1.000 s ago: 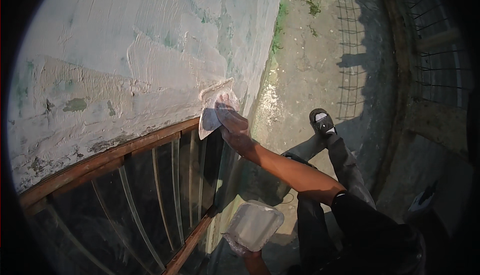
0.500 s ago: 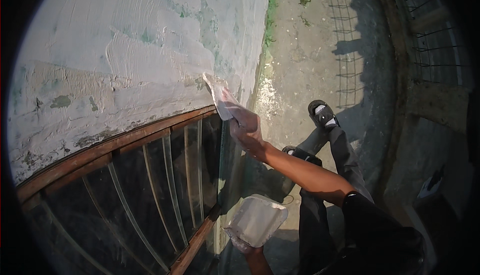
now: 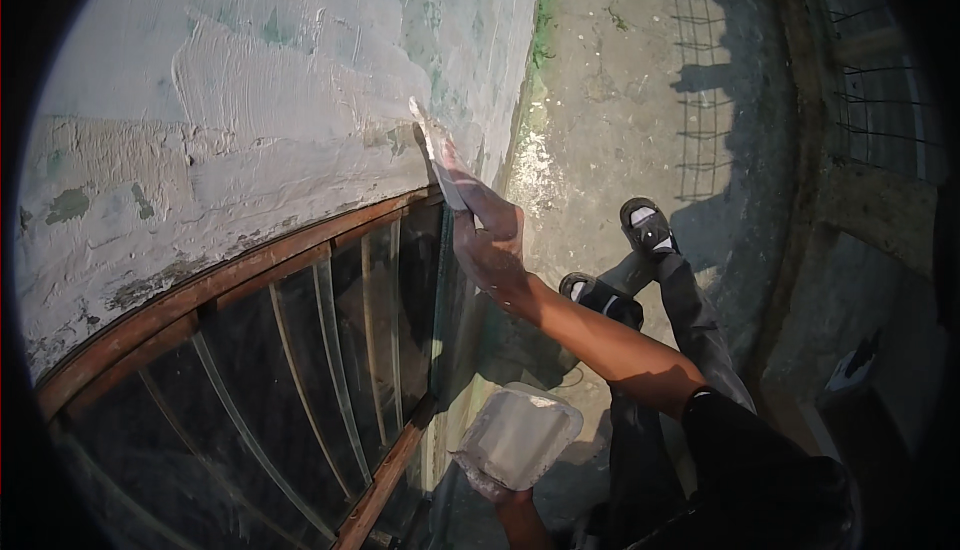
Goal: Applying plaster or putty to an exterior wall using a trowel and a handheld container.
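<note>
My right hand (image 3: 488,240) is closed around a flat putty scraper (image 3: 440,157), its edge smeared with white paste. The scraper is seen nearly edge-on against the rough white-and-green wall (image 3: 300,80), just above the corner of a wooden window frame (image 3: 250,245). From here I cannot tell how firmly it touches the wall. Lower down, my left hand (image 3: 488,483) holds a shallow, rectangular, pale tray (image 3: 522,438) from beneath and along its near left side. Dried whitish smears cover that hand and the tray's rim. The tray's underside is hidden.
Barred window glass (image 3: 290,390) fills the lower left. Concrete ground (image 3: 600,120) runs along the wall's base, with green moss beside it. My sandalled feet (image 3: 650,227) stand on it. At the far right is a ledge with wire mesh (image 3: 885,100), which casts a grid shadow.
The scraper has moved slightly up the wall and turned more edge-on. The view has shifted a little, and the left hand still holds the tray at about the same place.
</note>
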A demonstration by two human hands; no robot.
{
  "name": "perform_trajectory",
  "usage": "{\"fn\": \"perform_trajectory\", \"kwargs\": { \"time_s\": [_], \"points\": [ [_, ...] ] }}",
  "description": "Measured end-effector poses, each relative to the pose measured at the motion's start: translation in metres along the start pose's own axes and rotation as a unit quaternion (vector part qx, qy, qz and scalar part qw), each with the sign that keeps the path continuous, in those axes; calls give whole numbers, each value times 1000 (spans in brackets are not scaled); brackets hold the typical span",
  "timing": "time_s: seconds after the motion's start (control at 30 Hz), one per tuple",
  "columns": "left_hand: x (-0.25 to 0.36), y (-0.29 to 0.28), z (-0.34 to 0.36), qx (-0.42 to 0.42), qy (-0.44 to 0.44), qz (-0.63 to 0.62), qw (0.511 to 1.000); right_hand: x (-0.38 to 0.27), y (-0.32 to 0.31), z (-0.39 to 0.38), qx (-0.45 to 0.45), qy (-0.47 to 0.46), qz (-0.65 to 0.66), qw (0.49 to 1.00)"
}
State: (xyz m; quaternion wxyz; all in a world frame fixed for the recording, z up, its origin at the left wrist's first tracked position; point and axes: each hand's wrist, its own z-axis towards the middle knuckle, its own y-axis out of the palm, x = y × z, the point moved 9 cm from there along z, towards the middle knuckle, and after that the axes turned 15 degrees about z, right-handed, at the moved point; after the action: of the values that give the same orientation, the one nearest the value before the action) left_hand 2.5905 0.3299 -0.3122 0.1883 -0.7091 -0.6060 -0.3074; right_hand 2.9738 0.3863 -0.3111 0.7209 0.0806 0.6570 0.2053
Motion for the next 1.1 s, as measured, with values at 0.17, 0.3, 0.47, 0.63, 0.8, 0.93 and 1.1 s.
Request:
{"fn": "perform_trajectory", "kwargs": {
  "time_s": [0.17,0.3,0.47,0.63,0.8,0.93,1.1],
  "points": [
    [-4,5,-1,28,-7,7,1000,1,37,3,-96,-5,-69,993],
    [-10,12,5,23,-34,-30,999,-1,21,-4,-129,-5,-73,989],
    [-2,32,8,18,-22,-15,999,-42,3,0,-111,-61,-12,992],
    [-8,38,15,30,-22,19,999,4,4,20,-70,32,-34,996],
    [-2,54,14,2,-5,17,1000,-17,19,10,-100,-25,-25,994],
    [-7,59,10,20,-42,-24,999,-16,12,-22,-187,31,50,980],
    [-3,79,9,25,-25,64,997,-19,-8,15,-67,22,16,997]
  ]
}}
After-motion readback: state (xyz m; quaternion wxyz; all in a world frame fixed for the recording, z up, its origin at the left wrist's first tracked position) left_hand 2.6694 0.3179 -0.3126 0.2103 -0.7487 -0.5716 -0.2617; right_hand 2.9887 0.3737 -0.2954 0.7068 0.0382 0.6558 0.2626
